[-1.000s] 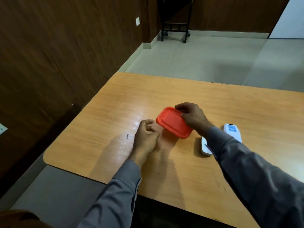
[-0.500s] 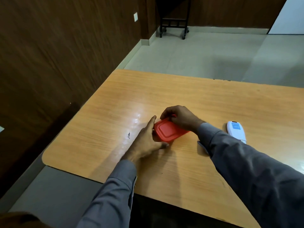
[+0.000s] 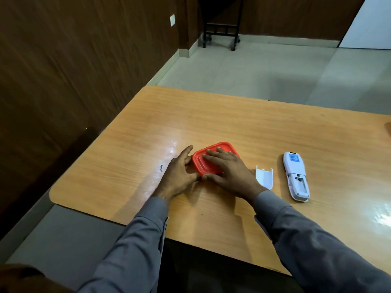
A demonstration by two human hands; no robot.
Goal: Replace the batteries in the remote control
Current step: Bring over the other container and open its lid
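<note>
A red-lidded small box (image 3: pixel 203 163) lies on the wooden table (image 3: pixel 243 123). My right hand (image 3: pixel 229 172) presses flat on its lid with straight fingers. My left hand (image 3: pixel 179 172) rests against the box's left side, its thumb at the near edge. To the right, the white remote control (image 3: pixel 296 176) lies face down with its battery compartment uncovered. Its white battery cover (image 3: pixel 264 177) lies loose between the remote and my right hand. No batteries are visible.
A dark wood-panelled wall runs along the left of the table. A black wheeled stand (image 3: pixel 221 28) is on the tiled floor at the back. The table's near edge is just under my forearms.
My right hand brought the red lid down from tilted in the air onto the box and now lies flat on it. My left hand uncurled and moved against the box's side.
</note>
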